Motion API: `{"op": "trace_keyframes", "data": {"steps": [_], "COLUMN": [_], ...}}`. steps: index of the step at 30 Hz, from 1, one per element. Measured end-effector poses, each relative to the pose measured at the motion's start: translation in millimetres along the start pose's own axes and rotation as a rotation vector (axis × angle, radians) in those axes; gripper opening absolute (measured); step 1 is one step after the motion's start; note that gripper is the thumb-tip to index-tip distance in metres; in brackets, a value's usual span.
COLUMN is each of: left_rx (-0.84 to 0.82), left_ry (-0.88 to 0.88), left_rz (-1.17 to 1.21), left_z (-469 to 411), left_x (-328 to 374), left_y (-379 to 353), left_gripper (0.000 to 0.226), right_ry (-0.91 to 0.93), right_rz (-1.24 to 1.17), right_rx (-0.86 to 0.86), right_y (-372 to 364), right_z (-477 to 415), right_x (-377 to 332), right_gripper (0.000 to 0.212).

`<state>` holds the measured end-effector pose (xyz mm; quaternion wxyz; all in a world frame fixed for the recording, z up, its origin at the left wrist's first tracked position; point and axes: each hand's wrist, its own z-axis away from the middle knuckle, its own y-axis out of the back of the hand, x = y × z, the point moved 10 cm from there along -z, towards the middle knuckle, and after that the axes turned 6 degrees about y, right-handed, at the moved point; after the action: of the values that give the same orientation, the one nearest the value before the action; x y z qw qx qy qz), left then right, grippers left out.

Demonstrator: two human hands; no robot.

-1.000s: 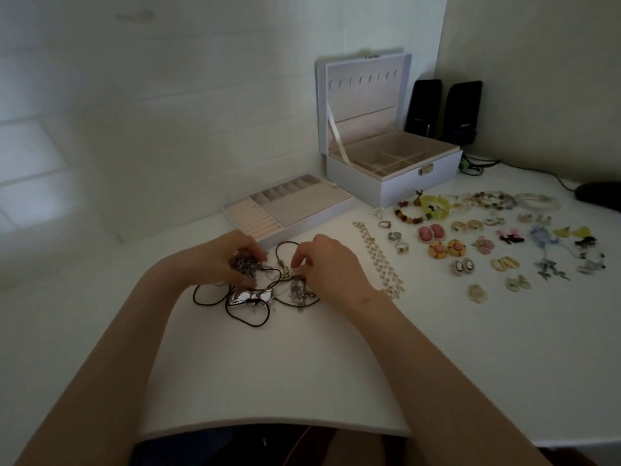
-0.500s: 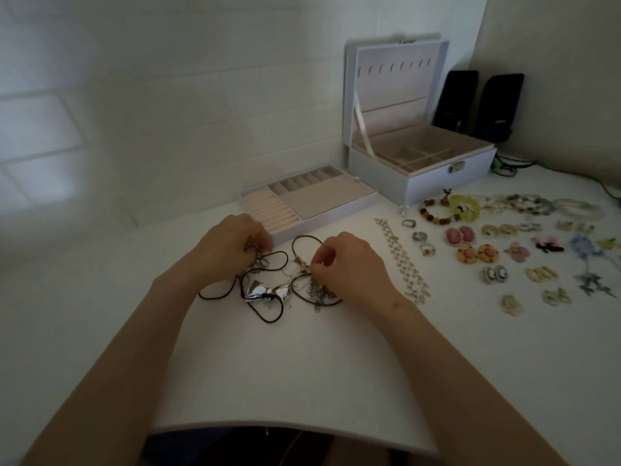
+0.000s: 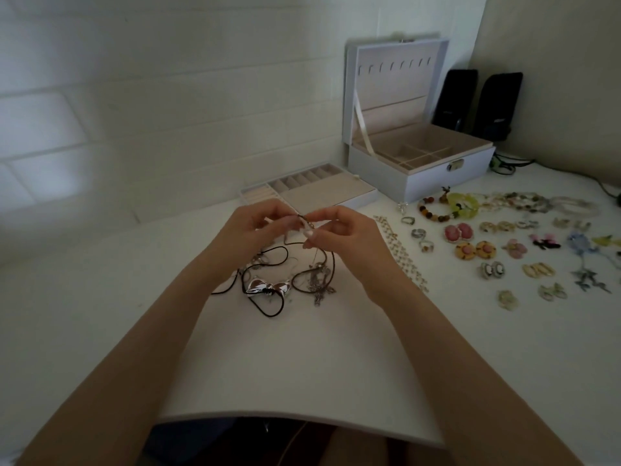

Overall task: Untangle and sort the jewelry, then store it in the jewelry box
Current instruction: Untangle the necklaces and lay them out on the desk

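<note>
A tangle of dark cord necklaces [image 3: 272, 277] with a silver bow pendant [image 3: 267, 286] and small silver charms [image 3: 319, 284] lies on the white table. My left hand [image 3: 250, 230] and my right hand [image 3: 342, 237] are raised just above it, fingertips nearly meeting, each pinching the same bit of cord and clasp between them. The white jewelry box [image 3: 447, 176] stands open at the back, lid upright. Its removed tray [image 3: 336, 193] sits on the table just behind my hands.
Sorted pieces lie to the right: a beaded chain [image 3: 403, 253], rings [image 3: 418, 233], bead bracelets [image 3: 447, 206] and several earring pairs [image 3: 475, 250]. Two black speakers [image 3: 477, 102] and cables stand behind the box. A wall runs along the back.
Both hands have lifted off the pile and come together, drawing a length of cord up between their fingertips. The camera has shifted, so the box sits further right.
</note>
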<state>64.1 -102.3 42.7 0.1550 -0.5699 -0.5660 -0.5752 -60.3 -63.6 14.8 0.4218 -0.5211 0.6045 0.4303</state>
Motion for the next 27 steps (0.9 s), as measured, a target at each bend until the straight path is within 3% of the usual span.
{"op": "trace_keyframes", "data": {"steps": [8, 14, 18, 27], "left_rx": [0.158, 0.286, 0.312, 0.265], "left_ry": [0.045, 0.018, -0.034, -0.099], "left_rz": [0.398, 0.502, 0.537, 0.562], "left_z": [0, 1, 1, -2], "left_x": [-7, -9, -7, 0], "left_y": [25, 42, 46, 42], "left_gripper": [0.016, 0.022, 0.021, 0.021], "right_ry": [-0.013, -0.056, -0.107, -0.231], "right_rz": [0.147, 0.202, 0.189, -0.125], "right_rx": [-0.053, -0.04, 0.052, 0.37], "right_y": [-4, -1, 9, -22], "right_z": [2, 3, 2, 27], "right_x": [6, 13, 23, 46], "right_gripper": [0.011, 0.008, 0.016, 0.017]}}
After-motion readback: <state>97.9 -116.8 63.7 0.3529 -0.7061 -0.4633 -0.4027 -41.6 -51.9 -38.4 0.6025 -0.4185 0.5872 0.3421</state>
